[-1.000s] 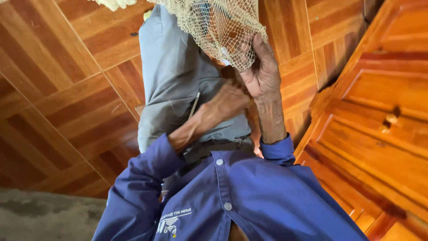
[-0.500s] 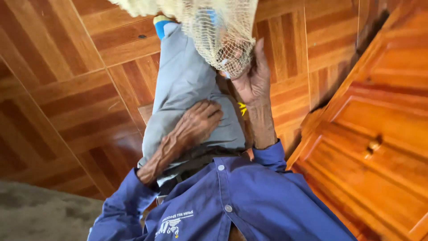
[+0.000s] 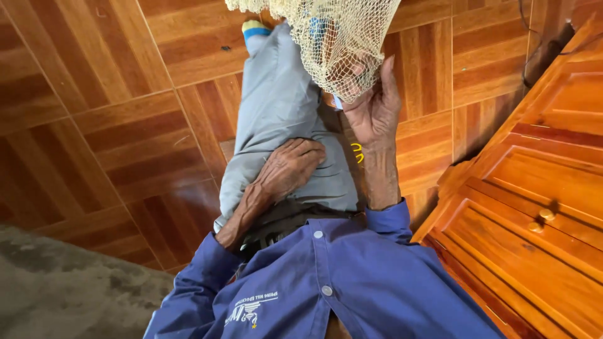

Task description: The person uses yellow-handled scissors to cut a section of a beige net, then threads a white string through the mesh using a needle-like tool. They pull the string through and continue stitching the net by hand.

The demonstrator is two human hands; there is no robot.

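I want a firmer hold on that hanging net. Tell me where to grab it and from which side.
Grip the net at its narrowed lower end, where the mesh bunches above the right hand. Come from below and the right, as that hand's fingers already press there; the mesh widens higher up and would likely be harder to close on. The left hand rests on the grey trousers.

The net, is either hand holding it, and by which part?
The right hand holds the net at its bunched lower end, fingers raised against the mesh. The left hand holds nothing; it rests on the grey trousers.

Right hand (image 3: 372, 107) is gripping the bottom of a cream mesh net (image 3: 342, 44) hanging overhead, while the left hand (image 3: 290, 166) rests flat on the grey trouser leg (image 3: 276, 107), above a brown wood-pattern tiled floor (image 3: 113, 113).
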